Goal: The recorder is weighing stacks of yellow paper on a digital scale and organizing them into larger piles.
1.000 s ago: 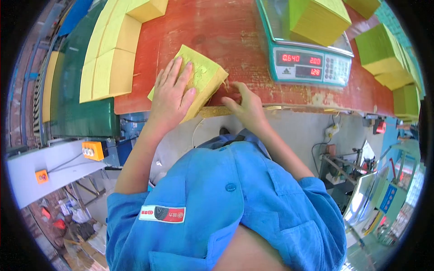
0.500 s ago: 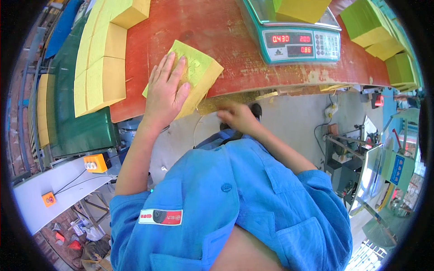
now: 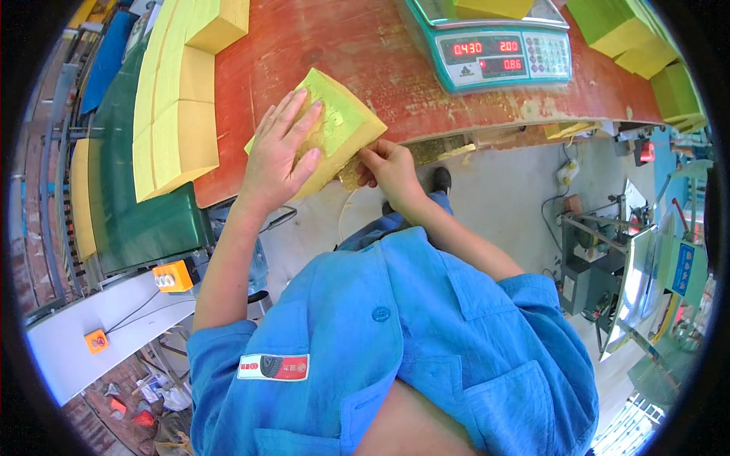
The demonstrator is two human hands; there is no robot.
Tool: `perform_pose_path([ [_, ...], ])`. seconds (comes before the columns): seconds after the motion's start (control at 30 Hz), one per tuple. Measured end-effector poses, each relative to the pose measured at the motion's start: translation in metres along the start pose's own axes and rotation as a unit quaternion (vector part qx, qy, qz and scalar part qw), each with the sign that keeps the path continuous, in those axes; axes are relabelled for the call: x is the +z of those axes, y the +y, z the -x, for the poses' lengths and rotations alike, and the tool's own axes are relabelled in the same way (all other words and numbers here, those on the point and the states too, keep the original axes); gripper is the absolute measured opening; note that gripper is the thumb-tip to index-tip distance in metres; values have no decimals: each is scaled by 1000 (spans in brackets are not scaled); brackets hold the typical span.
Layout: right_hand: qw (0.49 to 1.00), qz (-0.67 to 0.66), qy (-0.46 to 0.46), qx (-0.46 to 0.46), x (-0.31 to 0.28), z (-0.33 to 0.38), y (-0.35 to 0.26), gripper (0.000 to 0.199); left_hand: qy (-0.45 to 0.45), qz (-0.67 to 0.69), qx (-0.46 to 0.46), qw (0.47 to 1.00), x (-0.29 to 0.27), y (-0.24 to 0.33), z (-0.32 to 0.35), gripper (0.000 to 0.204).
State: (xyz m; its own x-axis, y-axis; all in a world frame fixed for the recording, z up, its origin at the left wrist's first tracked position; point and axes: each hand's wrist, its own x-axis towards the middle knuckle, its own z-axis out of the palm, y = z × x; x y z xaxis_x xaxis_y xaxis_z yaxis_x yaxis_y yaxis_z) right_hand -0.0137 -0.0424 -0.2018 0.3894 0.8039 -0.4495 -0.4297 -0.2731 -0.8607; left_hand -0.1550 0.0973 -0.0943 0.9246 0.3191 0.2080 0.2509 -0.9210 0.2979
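A yellow block of stacked sheets [image 3: 346,125] lies at the table's near edge, its greenish top wrinkled and partly flaking. My left hand [image 3: 277,163] rests on its top left part, fingers stretched out and thumb apart, pressing flat without gripping. My right hand [image 3: 397,176] is at the block's near right side, just below the corner. Thumb and forefinger there are pinched together; whatever is between them, if anything, is too small to make out.
Teal digital scale [image 3: 498,57] with a yellow block on its pan stands at the far right. Stacked yellow blocks [image 3: 179,137] line the left, more blocks [image 3: 620,34] the right. The red table [image 3: 319,34] ends at a worn edge. Beneath it is a scrap-strewn ledge [image 3: 433,148].
My right hand has moved up and a little left to the block's near side, its fingers now pinched. The left hand stays on the block. The whole view has shifted slightly.
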Motion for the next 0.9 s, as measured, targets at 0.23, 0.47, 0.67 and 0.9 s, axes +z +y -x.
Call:
perform_pose_path([
  [0.23,922,283,-243,-104,-34,12,81,22,4,9,-1,1000,0,-4,0,57],
  [0.47,983,16,-182,13,2,22,21,42,12,6,3,1000,2,-5,3,57],
  [0.67,988,39,-147,6,33,16,10,28,17,-11,-6,1000,6,2,2,58],
  [0.9,946,250,-204,20,16,21,73,28,15,5,-9,1000,4,-6,2,58],
])
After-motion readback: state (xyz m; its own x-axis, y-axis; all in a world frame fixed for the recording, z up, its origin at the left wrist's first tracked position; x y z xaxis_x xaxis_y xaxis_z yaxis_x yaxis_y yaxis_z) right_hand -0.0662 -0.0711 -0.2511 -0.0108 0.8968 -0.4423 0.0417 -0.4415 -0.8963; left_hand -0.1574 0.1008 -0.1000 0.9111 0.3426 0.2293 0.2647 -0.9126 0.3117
